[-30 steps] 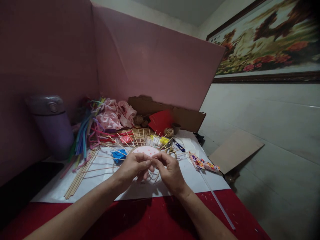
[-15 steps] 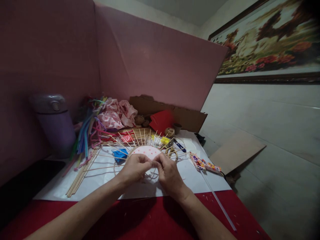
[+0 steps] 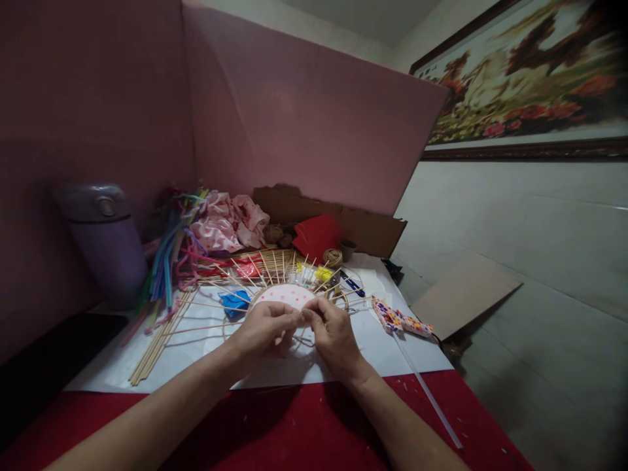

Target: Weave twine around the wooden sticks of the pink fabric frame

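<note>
A round white piece with pink dots (image 3: 284, 296) lies in front of me, with several thin wooden sticks (image 3: 234, 282) fanning out from its rim. My left hand (image 3: 267, 330) is closed in a pinch at its near edge. Right beside it, my right hand (image 3: 333, 333) is also pinched shut, the fingertips of both hands almost meeting. Whatever sits between the fingertips is too small to make out. Loose cord (image 3: 305, 341) shows below the fingers. The near side of the round piece is hidden by my hands.
Loose sticks (image 3: 161, 337) and a blue packet (image 3: 234, 303) lie left. Pipe cleaners (image 3: 169, 252), pink dotted cloth (image 3: 220, 226) and a purple bottle (image 3: 108, 255) stand behind. Scissors (image 3: 339, 298), a twine ball (image 3: 332, 258) and a glue gun with flowered cover (image 3: 400, 319) are right.
Both hands stay pinched at the near edge of the round piece. The fingers have shifted slightly, and the right hand's fingertips have moved a little.
</note>
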### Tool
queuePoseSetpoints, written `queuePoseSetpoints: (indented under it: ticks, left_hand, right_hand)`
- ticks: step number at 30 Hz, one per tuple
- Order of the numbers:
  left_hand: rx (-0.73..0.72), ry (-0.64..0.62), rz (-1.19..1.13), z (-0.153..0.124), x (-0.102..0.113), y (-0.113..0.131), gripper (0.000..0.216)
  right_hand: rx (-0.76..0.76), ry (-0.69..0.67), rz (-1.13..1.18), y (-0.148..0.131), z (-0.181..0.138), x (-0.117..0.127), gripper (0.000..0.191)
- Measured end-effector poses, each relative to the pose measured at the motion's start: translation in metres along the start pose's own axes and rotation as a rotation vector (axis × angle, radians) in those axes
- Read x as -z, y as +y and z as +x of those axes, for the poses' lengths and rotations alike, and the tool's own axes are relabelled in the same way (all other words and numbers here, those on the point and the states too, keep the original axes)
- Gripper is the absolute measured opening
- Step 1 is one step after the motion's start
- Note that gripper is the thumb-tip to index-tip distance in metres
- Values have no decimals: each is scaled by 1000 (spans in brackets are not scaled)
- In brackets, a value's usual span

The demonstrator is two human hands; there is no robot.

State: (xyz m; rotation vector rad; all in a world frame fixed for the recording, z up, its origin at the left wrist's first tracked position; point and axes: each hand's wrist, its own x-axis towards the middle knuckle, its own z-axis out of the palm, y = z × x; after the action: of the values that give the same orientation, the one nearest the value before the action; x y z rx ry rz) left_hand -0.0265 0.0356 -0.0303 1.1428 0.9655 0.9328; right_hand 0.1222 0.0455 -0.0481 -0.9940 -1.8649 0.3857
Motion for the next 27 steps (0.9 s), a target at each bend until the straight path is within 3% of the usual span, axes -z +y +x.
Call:
queuePoseSetpoints:
  ticks: [5,18,27]
  left_hand:
    - [22,-89,-159,1,0,-1,21]
    - [1,-107,-162,4,3,-4,16]
    - [0,-46,-181,2,0,-3,17]
  right_hand:
    - [-53,52,51,-4,1,1,14]
    - [-75,71,105,-9,0,1,12]
    - [-106,76,115,-9,1,1,13]
